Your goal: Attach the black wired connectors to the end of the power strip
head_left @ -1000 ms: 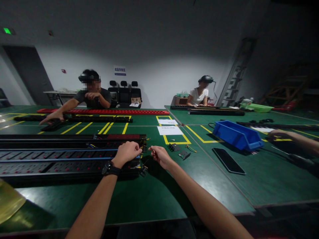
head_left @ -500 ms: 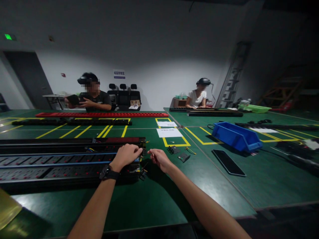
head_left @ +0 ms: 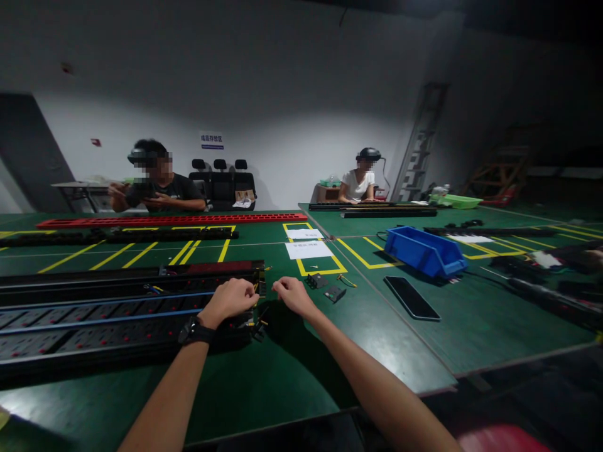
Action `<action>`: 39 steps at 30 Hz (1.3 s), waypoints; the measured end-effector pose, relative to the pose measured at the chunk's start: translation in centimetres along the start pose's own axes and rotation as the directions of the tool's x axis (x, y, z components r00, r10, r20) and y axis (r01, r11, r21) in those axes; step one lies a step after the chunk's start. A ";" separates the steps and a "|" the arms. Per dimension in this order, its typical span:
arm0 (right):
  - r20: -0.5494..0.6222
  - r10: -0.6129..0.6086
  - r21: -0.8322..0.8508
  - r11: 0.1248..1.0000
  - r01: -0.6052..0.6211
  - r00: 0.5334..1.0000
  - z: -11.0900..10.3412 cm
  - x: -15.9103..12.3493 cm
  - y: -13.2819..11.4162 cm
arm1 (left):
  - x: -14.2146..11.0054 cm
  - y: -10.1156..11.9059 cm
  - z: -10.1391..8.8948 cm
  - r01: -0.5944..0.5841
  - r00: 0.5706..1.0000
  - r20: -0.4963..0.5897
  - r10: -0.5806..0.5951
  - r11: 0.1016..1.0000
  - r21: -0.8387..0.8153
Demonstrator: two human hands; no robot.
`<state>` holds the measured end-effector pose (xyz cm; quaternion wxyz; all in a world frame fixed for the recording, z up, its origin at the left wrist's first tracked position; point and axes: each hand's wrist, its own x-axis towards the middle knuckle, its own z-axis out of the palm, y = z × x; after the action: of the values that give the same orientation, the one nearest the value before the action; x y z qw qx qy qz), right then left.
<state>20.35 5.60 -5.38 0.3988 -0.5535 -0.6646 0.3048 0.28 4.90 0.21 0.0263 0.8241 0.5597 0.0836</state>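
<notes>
My left hand [head_left: 232, 300], with a black watch [head_left: 192, 330] on its wrist, lies over the right end of the long black socket strips [head_left: 136, 312]. Its fingers are curled, and their grip is hidden below the hand. Just beyond that end, my right hand [head_left: 293, 295] hovers with fingertips pinched; anything between them is too small to make out. Loose wires and a small dark part [head_left: 258, 329] hang at the strip's end. Right of my right hand lie two small black end pieces, one of them a flat cover [head_left: 335, 294], and a short yellow-green wire [head_left: 347, 281].
A phone [head_left: 411, 298] and a blue bin [head_left: 424, 252] stand to the right on the green table [head_left: 377, 351]. Paper sheets [head_left: 308, 250] lie ahead. A long red rail [head_left: 169, 220] crosses the far side, where two people [head_left: 172, 191] sit. Dark rails and cables fill the right.
The view has swung slightly to the right, so the scene sits further left. Both hands stay near the strip's end, with little change in pose. The co-worker at left has shifted their hands.
</notes>
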 end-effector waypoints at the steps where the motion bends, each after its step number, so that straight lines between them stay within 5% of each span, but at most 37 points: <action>1: -0.042 -0.030 -0.162 0.987 0.023 0.999 -0.5 0.0 -0.1 | 0.1 0.0 0.1 0.001 1.000 -0.004 -0.001 1.000 0.006; 5: -0.156 -0.011 -0.569 0.818 -0.081 0.988 -3.1 0.1 0.1 | 0.2 0.0 0.3 0.008 1.000 -0.011 -0.007 0.999 0.031; 12: -0.235 0.045 -0.741 0.638 -0.208 0.971 -5.9 0.7 2.6 | 0.1 -0.1 0.5 0.003 1.000 -0.022 -0.002 0.999 0.032; 15: -0.157 0.059 -0.731 0.664 -0.156 0.986 -5.9 1.0 3.5 | 0.1 -0.1 0.4 0.002 1.000 -0.030 -0.001 1.000 0.031; 21: 0.027 -0.122 -0.576 0.809 0.115 0.992 -5.5 1.5 3.4 | 0.0 -0.1 0.4 -0.010 0.999 -0.034 0.011 1.000 0.024; 25: 0.056 -0.169 -0.528 0.832 0.172 0.984 -5.2 1.6 3.1 | 0.0 0.0 0.4 -0.004 0.999 -0.037 0.005 0.999 0.032; 29: -0.030 -0.182 -0.583 0.802 0.131 0.983 -5.3 1.5 3.2 | 0.0 0.0 0.4 -0.009 0.999 -0.031 0.010 0.999 0.032; 39: -0.126 0.002 -0.650 0.755 -0.085 0.992 -6.3 1.4 3.0 | 0.0 0.0 0.4 -0.002 1.000 -0.030 0.004 0.999 0.043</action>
<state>27.20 7.32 -4.58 0.2116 -0.6901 -0.6914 0.0296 0.33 4.89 -0.18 -0.0002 0.8240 0.5604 0.0840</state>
